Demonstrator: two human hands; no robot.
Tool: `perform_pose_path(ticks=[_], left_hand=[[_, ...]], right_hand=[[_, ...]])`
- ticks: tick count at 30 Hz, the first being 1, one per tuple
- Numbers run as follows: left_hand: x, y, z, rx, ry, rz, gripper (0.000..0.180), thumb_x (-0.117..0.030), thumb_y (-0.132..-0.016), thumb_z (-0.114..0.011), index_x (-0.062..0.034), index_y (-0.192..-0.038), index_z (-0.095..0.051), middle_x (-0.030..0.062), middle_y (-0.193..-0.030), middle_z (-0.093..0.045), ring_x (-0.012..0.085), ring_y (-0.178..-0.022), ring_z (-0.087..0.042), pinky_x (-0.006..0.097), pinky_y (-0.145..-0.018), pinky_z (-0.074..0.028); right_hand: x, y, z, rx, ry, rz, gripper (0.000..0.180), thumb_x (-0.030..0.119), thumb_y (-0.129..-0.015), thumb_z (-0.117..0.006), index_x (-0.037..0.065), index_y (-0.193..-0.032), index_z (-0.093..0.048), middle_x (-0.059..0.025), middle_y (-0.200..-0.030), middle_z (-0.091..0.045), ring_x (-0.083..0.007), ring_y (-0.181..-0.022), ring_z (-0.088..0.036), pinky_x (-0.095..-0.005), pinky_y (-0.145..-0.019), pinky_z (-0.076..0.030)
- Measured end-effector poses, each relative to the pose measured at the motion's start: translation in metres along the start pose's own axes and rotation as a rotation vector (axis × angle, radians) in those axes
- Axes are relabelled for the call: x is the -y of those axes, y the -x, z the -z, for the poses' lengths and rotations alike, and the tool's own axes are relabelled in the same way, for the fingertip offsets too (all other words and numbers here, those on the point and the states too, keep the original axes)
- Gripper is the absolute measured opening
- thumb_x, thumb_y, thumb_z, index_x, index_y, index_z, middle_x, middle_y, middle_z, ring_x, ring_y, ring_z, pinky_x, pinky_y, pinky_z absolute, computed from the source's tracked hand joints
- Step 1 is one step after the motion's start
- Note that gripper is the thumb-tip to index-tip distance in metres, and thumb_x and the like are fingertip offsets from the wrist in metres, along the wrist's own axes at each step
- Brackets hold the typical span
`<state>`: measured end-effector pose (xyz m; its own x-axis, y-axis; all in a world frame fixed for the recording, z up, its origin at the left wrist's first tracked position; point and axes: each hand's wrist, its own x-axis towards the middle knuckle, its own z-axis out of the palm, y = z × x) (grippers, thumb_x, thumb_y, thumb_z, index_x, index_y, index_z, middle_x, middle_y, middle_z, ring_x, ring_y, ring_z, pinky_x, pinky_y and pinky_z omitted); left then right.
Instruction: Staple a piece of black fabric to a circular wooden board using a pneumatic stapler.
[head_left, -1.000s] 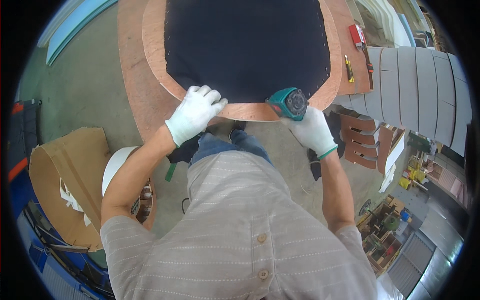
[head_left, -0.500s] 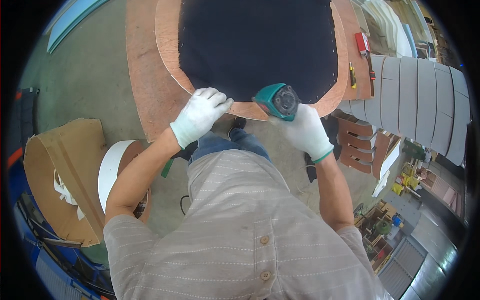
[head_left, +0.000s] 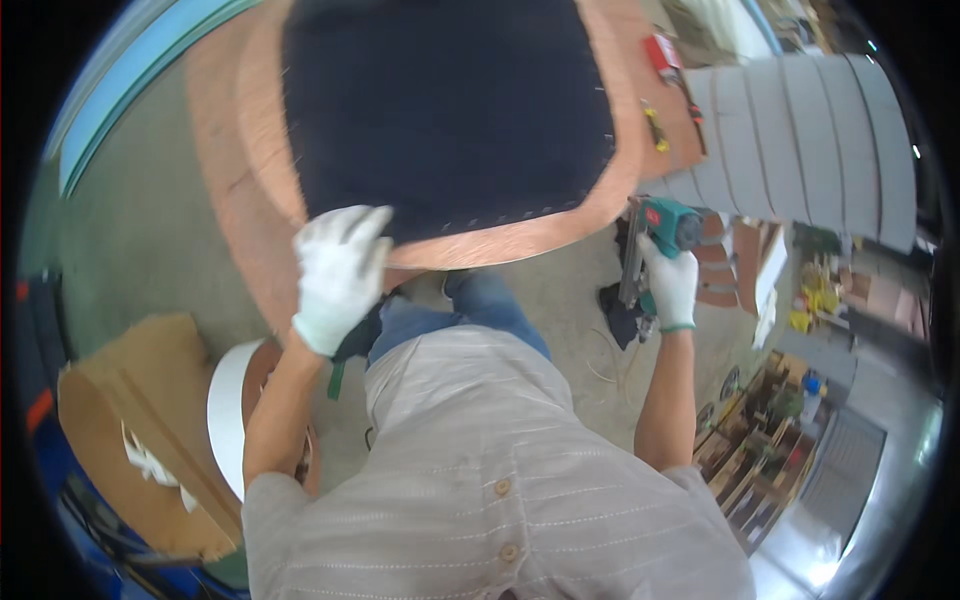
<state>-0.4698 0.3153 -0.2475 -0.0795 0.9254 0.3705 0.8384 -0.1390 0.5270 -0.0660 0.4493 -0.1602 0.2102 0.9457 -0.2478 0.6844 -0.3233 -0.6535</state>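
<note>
A wooden panel (head_left: pixel 510 243) with rounded corners lies on the wooden surface (head_left: pixel 222 170), its near edge toward the person. Black cloth (head_left: pixel 450 110) covers the middle of the panel, leaving a bare wood border around the sides and the near edge that show. Small staples (head_left: pixel 500 216) run along the cloth's near and right edges.

The left hand (head_left: pixel 342 268), in a white glove, is at the panel's near left corner, its fingers bent over the border and pointing toward the cloth. The glove is blurred, so I cannot tell whether it grips the wood or only lies against it.

The right hand (head_left: pixel 670 288), gloved the same way, is closed around the handle of a green and black staple gun (head_left: pixel 672 222). The gun is off the near right corner of the surface, apart from the panel and the cloth.

Along the right edge of the surface lie a red box (head_left: pixel 661 55), a dark tool with a red part (head_left: pixel 692 105) just beside it, and a yellow knife (head_left: pixel 655 128) nearer the near right corner. Grey curved boards (head_left: pixel 800 150) stand past that edge. On the floor (head_left: pixel 125 225) to the left, a cardboard box (head_left: pixel 150 400) sits near a white curved piece (head_left: pixel 228 420).
</note>
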Motion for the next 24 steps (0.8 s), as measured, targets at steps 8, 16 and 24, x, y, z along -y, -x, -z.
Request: perform_pose_path(ticks=[8, 16, 24], left_hand=[[0.057, -0.023, 0.004, -0.080, -0.349, 0.350, 0.033, -0.028, -0.092, -0.081, -0.0084, -0.118, -0.077, 0.0144, -0.109, -0.071, 0.0361, -0.103, -0.067, 0.050, -0.090, -0.053], [0.117, -0.073, -0.017, -0.183, -0.331, 0.685, 0.079, -0.044, -0.094, -0.077, 0.0032, -0.151, -0.051, 0.0283, -0.146, -0.058, 0.0453, -0.136, -0.054, 0.050, -0.116, -0.044], [0.283, -0.273, 0.003, -0.177, -0.228, 0.625, 0.103, -0.068, -0.090, -0.069, 0.0104, -0.154, -0.046, 0.0330, -0.160, -0.046, 0.0410, -0.152, -0.043, 0.044, -0.125, -0.036]], right_hand=[[-0.154, -0.191, -0.012, -0.120, 0.297, 0.067, 0.044, 0.025, -0.093, -0.070, 0.005, -0.130, -0.059, -0.0270, -0.114, -0.072, -0.0481, -0.111, -0.068, -0.0515, -0.096, -0.054], [-0.180, -0.346, -0.064, -0.198, 0.470, 0.274, 0.075, 0.024, -0.091, -0.076, 0.004, -0.157, -0.046, -0.0295, -0.118, -0.070, -0.0493, -0.109, -0.069, -0.0546, -0.095, -0.055], [-0.186, -0.279, -0.061, 0.084, -0.713, 0.005, 0.045, 0.034, -0.111, -0.057, 0.003, -0.142, -0.066, -0.0053, -0.128, -0.069, -0.0204, -0.110, -0.061, -0.0369, -0.101, -0.049]])
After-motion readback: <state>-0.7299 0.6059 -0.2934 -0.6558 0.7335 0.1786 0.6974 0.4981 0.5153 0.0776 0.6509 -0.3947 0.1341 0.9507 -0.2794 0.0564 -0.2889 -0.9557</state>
